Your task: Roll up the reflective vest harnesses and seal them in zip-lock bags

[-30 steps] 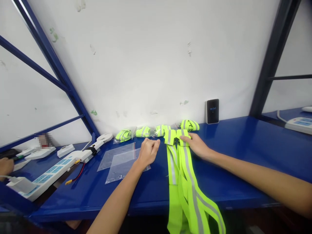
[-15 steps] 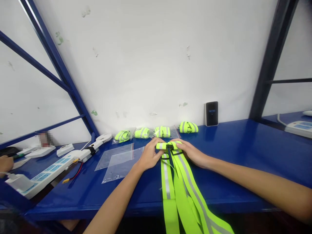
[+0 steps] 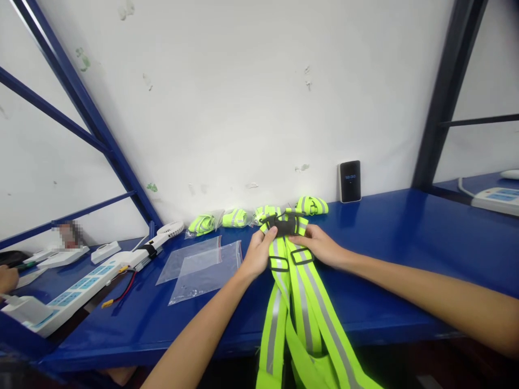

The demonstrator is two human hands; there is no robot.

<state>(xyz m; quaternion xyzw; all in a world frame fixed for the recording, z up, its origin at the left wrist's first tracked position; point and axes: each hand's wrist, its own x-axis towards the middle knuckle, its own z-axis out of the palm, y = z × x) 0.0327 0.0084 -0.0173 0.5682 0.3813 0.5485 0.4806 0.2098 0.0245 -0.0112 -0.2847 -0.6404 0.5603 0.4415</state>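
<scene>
A neon-yellow reflective vest (image 3: pixel 304 302) made of straps with grey stripes hangs between my hands and over the table's front edge. My left hand (image 3: pixel 259 251) is closed on its top left side, thumb beside a black piece (image 3: pixel 285 226) that joins the straps. My right hand (image 3: pixel 320 246) grips the top right side, its fingers partly behind the strap. Two black slide buckles (image 3: pixel 279 264) sit just below the hands. Behind them a row of folded vests (image 3: pixel 234 218) lies along the wall, some in clear bags; the rightmost one (image 3: pixel 312 205) appears unbagged.
Two flat clear zip bags (image 3: pixel 206 273) lie on the blue table (image 3: pixel 401 259) left of my hands. Further left are a white power strip (image 3: pixel 81 286), a red-black cable (image 3: pixel 124 292) and a small white fan (image 3: pixel 170 229). A clock-like device (image 3: pixel 349 182) leans on the wall. Another person's hand (image 3: pixel 8 279) shows far left.
My hands have raised and turned the vest's top end, so the black joining piece now faces me. Both slide buckles show more fully. The camera view has shifted slightly.
</scene>
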